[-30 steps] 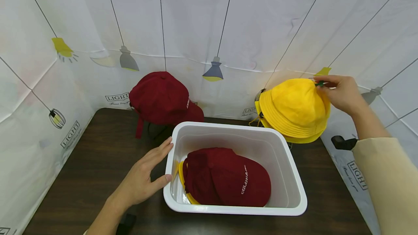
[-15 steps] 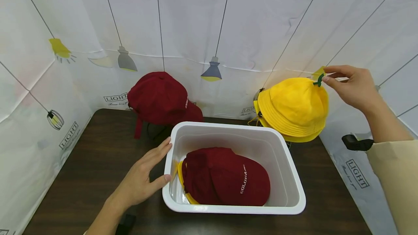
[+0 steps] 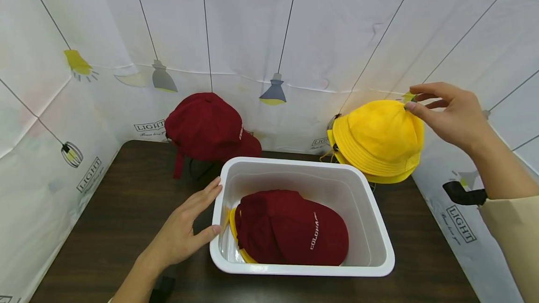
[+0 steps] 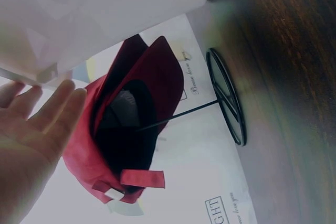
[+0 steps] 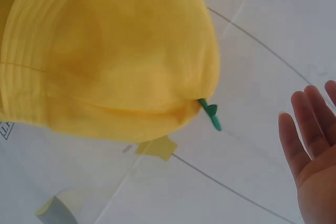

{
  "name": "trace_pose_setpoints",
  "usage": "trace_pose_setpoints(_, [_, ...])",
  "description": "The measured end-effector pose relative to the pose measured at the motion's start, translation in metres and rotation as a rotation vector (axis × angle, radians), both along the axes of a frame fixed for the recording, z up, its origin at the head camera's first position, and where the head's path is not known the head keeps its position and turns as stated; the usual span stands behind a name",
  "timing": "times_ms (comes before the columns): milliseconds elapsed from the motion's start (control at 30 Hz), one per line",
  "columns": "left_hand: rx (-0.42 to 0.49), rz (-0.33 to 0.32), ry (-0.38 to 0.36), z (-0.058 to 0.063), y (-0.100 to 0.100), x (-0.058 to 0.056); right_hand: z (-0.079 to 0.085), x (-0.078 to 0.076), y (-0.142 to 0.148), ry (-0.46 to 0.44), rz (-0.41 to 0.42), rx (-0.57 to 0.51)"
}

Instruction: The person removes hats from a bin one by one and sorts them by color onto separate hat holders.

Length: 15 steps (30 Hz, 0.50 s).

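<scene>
My left hand rests with straight fingers against the left rim of a white plastic bin. Inside the bin lies a dark red baseball cap with white lettering, over something yellow that is mostly hidden. At the back right, a yellow bucket hat sits raised above the table. My right hand is beside its crown, thumb and fingertips overlapping the small green stem in the head view. In the right wrist view, the right hand shows extended fingers, apart from the green stem.
Another dark red cap stands at the back left on a black wire stand, its strap hanging down. The dark wooden table meets a white backdrop printed with lamps, behind and at both sides.
My right hand has drawn back to the right from the hat's crown, then come slightly left, overlapping the stem in the head view. The left hand, bin and caps stay put.
</scene>
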<state>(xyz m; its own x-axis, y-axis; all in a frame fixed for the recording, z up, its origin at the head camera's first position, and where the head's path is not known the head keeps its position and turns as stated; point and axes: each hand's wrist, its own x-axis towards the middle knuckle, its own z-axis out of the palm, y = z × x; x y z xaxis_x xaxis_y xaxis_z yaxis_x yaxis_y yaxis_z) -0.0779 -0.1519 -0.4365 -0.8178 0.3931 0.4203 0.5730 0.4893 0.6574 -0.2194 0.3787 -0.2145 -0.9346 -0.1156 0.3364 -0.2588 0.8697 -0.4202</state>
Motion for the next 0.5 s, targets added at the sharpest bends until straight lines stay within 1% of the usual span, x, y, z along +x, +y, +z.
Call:
trace_pose_setpoints(267, [-0.009,-0.007,0.009,0.001,0.000,0.000,-0.003,0.019,-0.018,0.083,0.137,-0.035])
trace_pose_setpoints(400, [-0.012,-0.003,0.008,0.001,0.000,0.000,-0.006,0.025,-0.028,0.124,0.197,-0.017])
trace_pose_setpoints(500, [-0.011,-0.001,0.010,0.000,0.000,0.000,-0.010,0.031,-0.032,0.134,0.213,0.013])
